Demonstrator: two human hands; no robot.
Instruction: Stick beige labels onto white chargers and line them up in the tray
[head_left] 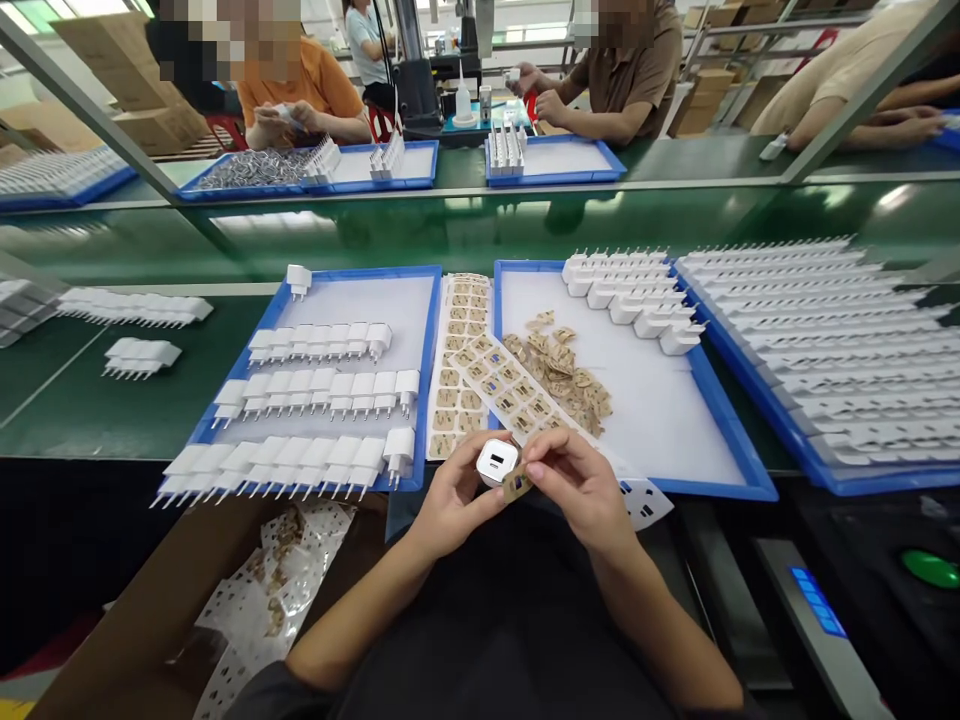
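Observation:
My left hand point(454, 492) is closed around a white USB charger point(496, 459), its port face turned up towards me. Between the thumb and fingers of my right hand point(577, 485) is a small brown sticker point(517, 484) with cut-outs, just beside the charger's port face. My left thumb reaches the sticker's edge. Just beyond my hands, a sheet of brown stickers point(510, 385) slants across the blue tray's edge, and another sticker sheet point(466, 300) lies between the two trays. Loose brown pieces point(574, 385) form a pile in the right tray.
Rows of white chargers stand in the left blue tray point(431, 350) and at the back of the right blue tray point(720, 420). A fuller tray point(810, 465) stands farther right. Below left, a cardboard box point(142, 600) holds used sheets. Co-workers sit across the green bench point(360, 235).

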